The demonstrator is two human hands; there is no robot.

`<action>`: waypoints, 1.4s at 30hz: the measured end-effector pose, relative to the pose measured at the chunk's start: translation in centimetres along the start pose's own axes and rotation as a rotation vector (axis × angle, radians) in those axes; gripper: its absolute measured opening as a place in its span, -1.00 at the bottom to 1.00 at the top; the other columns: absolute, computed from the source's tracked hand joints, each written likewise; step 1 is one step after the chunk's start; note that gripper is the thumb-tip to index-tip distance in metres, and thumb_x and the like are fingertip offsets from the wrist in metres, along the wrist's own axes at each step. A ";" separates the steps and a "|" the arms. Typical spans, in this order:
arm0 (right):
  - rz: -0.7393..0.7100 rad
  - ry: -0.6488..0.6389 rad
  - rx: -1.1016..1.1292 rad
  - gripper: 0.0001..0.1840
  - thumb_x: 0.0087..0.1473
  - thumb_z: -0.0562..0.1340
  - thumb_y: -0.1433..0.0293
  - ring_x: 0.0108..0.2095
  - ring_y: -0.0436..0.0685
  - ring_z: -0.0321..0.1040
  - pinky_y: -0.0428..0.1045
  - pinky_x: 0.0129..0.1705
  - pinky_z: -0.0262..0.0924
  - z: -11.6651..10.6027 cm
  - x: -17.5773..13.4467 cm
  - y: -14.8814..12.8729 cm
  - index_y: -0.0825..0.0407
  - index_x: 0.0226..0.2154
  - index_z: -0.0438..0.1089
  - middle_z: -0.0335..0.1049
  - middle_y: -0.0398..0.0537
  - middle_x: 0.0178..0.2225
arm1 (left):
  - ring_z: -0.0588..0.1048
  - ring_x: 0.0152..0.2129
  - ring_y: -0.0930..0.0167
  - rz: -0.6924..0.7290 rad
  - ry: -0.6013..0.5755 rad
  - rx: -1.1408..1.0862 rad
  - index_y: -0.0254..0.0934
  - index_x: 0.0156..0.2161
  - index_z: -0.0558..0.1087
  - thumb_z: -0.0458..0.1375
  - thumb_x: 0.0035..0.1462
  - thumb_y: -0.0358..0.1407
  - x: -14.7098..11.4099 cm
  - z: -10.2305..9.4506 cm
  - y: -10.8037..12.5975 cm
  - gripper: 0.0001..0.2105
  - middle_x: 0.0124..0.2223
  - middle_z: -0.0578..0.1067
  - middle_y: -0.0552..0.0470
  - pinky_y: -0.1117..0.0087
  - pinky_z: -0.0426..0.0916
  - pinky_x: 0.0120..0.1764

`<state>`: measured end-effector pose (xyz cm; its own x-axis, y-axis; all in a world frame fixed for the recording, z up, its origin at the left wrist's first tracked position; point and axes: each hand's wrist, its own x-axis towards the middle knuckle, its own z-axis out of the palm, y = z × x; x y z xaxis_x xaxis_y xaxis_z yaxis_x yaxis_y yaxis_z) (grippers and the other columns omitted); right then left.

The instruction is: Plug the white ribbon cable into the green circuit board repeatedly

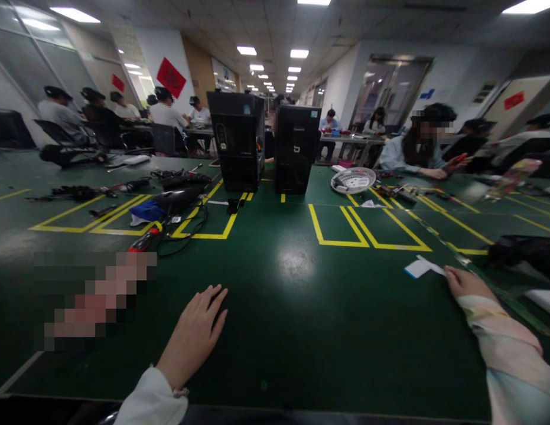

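My left hand lies flat, palm down, on the green tabletop, fingers stretched out and holding nothing. At the right, my right hand has its fingers drawn together at one end of a white strip with a blue edge, which looks like a flat ribbon cable. The strip's other end points left, just above or on the table. My right fingertips are partly hidden behind the back of the hand. A red-and-black handle lies farther off to the left, beyond a pixelated patch.
Two black computer towers stand mid-table. Cables and a dark tool with a blue part lie left. A round white perforated part sits right of the towers. Yellow tape marks boxes. A person works across the table at right.
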<state>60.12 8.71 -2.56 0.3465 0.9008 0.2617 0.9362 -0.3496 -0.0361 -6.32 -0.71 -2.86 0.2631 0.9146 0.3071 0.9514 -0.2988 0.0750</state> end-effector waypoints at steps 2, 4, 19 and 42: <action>-0.123 -0.040 0.064 -0.60 0.07 0.01 0.39 -0.04 0.22 0.35 0.02 -0.02 0.24 0.4 -0.4 -1.6 0.21 -0.14 0.43 0.41 0.26 -0.08 | 0.30 0.11 0.17 -0.004 -0.005 -0.004 -0.30 0.18 0.26 -0.10 0.25 -0.17 0.0 0.0 0.0 -0.55 0.17 0.33 -0.18 0.05 0.18 0.14; -0.239 -0.076 0.118 -0.59 0.10 0.00 0.39 0.06 0.16 0.27 0.01 0.10 0.15 0.9 -1.1 -3.7 0.17 -0.10 0.41 0.36 0.19 0.02 | 0.30 0.11 0.17 -0.004 -0.009 -0.001 -0.31 0.18 0.26 -0.11 0.25 -0.17 0.0 0.0 0.0 -0.54 0.17 0.32 -0.19 0.04 0.18 0.14; -1.135 -0.057 0.516 -0.57 0.27 -0.09 0.32 0.13 0.17 0.16 0.28 0.18 0.01 -1.1 -12.0 -25.6 0.03 0.11 0.24 0.23 0.12 0.12 | 0.31 0.10 0.17 0.000 -0.012 0.017 -0.33 0.17 0.28 -0.11 0.24 -0.17 0.0 0.0 -0.1 -0.54 0.16 0.33 -0.20 0.05 0.18 0.14; -1.309 -0.249 0.574 -0.53 0.17 0.07 0.26 0.16 0.17 0.07 0.17 0.13 0.07 -5.3 -16.4 -29.9 0.03 0.11 0.23 0.18 0.06 0.16 | 0.30 0.12 0.17 -0.008 -0.010 -0.009 -0.28 0.18 0.26 -0.10 0.24 -0.15 0.0 0.0 -0.2 -0.54 0.18 0.33 -0.17 0.02 0.19 0.13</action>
<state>26.14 3.06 -0.69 -0.8140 0.5287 0.2406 0.4571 0.8386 -0.2963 -6.48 -0.65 -2.90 0.2572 0.9195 0.2972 0.9519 -0.2941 0.0861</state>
